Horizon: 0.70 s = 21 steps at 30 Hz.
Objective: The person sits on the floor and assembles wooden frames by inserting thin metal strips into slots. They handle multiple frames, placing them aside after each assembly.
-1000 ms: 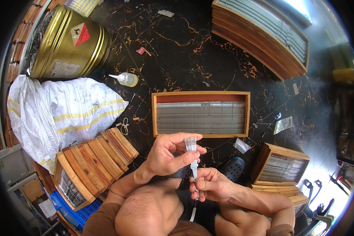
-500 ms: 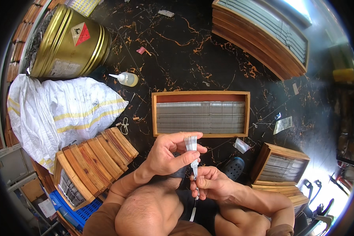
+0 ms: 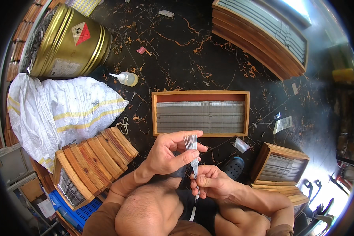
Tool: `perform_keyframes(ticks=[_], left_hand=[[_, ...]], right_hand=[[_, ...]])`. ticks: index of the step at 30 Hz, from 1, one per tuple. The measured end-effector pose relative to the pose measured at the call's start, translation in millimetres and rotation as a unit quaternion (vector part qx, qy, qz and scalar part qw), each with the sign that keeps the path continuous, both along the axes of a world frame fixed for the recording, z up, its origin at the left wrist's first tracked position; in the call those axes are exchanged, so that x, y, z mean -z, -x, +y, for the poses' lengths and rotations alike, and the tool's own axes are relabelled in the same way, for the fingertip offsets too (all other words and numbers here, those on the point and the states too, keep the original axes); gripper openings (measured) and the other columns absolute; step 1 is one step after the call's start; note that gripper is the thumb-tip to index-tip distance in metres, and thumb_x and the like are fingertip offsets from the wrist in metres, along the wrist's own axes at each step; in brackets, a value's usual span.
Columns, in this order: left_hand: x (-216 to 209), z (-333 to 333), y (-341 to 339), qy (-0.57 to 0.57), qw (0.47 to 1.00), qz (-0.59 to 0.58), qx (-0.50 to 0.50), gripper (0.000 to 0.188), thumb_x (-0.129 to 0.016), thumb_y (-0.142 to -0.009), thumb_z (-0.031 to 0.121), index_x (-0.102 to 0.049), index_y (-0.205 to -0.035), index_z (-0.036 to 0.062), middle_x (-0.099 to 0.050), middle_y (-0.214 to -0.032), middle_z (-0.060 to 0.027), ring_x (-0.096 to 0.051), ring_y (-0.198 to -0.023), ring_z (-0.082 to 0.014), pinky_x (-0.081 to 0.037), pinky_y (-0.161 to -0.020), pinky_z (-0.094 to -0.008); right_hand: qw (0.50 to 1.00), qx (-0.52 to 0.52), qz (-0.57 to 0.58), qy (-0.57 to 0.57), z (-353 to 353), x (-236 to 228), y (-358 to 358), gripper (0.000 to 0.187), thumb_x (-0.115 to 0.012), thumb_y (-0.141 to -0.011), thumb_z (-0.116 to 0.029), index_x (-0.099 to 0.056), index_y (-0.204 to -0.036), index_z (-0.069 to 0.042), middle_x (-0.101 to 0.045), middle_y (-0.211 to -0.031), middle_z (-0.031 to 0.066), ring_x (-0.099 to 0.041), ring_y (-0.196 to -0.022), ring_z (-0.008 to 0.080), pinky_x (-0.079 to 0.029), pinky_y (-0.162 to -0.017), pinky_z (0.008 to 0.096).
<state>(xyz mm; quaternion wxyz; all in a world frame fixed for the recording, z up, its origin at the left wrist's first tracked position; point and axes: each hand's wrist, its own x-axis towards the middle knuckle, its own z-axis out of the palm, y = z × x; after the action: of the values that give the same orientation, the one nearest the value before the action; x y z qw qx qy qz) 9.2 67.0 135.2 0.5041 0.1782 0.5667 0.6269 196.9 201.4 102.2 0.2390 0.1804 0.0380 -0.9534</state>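
Between the thumb and fingers of my left hand is a fanned bundle of thin silvery strips, spread at the top and narrowing downward. My right hand is closed in a pinch at the narrow lower end of the bundle, close below the left thumb. From under the right fingers a thin piece with a white end hangs down; its join to the bundle is hidden. Just beyond my hands, a shallow wooden frame box lies on the floor, filled with rows of thin grey strips.
Wooden frames are stacked at left beside a white sack and a gold drum. A squeeze bottle lies near them. More frames stand far right and near right. A dark clog shows beside my right hand.
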Motion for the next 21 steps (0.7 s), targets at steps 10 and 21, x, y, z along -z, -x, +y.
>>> perform_keyframes(ticks=[10, 21], left_hand=[[41.0, 4.6, -4.8, 0.071, 0.996, -0.042, -0.035, 0.039, -0.072, -0.098, 0.009, -0.063, -0.130, -0.0094, -0.077, -0.103, -0.0193, -0.074, -0.094, -0.0184, -0.061, -0.080, -0.0289], [136.5, 2.1, -42.8, 0.134, 0.956, -0.236, -0.108, 0.027, -0.064, -0.103, 0.009, -0.061, -0.127, -0.0033, -0.073, -0.110, -0.0180, -0.075, -0.098, -0.0257, -0.065, -0.083, -0.0335]], right_hand=[[0.930, 0.004, -0.058, -0.363, -2.1, 3.5, 16.3, 0.014, -0.066, -0.101, -0.007, -0.070, -0.112, 0.001, -0.074, -0.093, 0.0102, -0.070, -0.079, 0.0133, -0.059, -0.064, 0.0262], [0.486, -0.187, 0.171, -0.836, 18.1, 73.0, 10.1, 0.018, -0.071, -0.088, -0.011, -0.063, -0.096, 0.002, -0.070, -0.089, 0.0223, -0.069, -0.080, 0.0428, -0.056, -0.071, 0.0501]])
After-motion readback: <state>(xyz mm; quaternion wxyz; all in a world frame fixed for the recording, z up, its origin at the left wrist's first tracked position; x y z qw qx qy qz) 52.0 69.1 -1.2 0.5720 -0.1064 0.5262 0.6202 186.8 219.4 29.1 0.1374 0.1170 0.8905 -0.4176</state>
